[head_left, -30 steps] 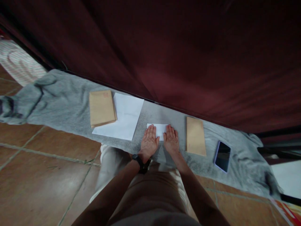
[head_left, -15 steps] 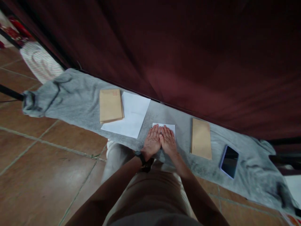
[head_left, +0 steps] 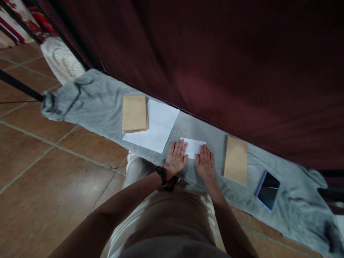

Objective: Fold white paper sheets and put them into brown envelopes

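Observation:
A small white rectangle of paper, seemingly folded [head_left: 192, 147], lies flat on the grey cloth in front of me. My left hand [head_left: 176, 157] rests palm down with fingers stretched out, covering the paper's left end. On its right end lie the fingertips of my right hand [head_left: 205, 163], also flat and open. The middle of the paper shows between the two hands. To the left is a larger white sheet [head_left: 161, 125], partly under a stack of brown envelopes [head_left: 134, 113]. Right of my right hand lies another brown envelope or small stack [head_left: 235, 160].
A phone with a purple case [head_left: 268, 190] lies at the right on the grey cloth [head_left: 96, 100], which covers a narrow surface. Behind it hangs a dark red curtain [head_left: 215, 71]. A black bar [head_left: 21, 86] stands at the left, above the tiled floor [head_left: 40, 179].
My hands, side by side over the middle of the paper before, have moved apart to its two ends. The view has shifted slightly.

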Action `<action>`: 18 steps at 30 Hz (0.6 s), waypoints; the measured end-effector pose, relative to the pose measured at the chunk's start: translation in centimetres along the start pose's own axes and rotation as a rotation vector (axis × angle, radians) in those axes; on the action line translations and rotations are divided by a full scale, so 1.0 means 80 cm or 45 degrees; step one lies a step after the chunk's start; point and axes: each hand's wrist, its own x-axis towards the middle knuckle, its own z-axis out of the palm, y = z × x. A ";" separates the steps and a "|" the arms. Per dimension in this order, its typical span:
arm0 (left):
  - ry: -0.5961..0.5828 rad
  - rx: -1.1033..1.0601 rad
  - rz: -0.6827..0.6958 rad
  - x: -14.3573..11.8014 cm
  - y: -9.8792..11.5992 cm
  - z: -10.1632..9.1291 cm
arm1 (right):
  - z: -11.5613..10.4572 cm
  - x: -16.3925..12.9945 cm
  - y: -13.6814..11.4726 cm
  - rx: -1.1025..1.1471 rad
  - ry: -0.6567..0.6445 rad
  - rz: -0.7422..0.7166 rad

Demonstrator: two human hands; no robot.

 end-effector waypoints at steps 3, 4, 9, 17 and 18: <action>-0.035 0.049 0.030 0.002 -0.001 -0.001 | -0.001 -0.006 0.007 -0.004 0.021 0.015; -0.050 0.070 0.049 0.004 0.000 -0.001 | -0.001 -0.007 0.009 -0.006 0.024 0.016; -0.088 0.101 0.211 0.012 0.005 -0.002 | 0.002 -0.010 0.013 -0.023 0.028 0.031; -0.132 0.019 0.540 0.014 0.007 -0.001 | 0.003 -0.010 0.012 0.003 0.008 0.036; -0.139 0.021 0.563 0.016 0.007 -0.001 | 0.002 -0.010 0.012 0.009 0.004 0.041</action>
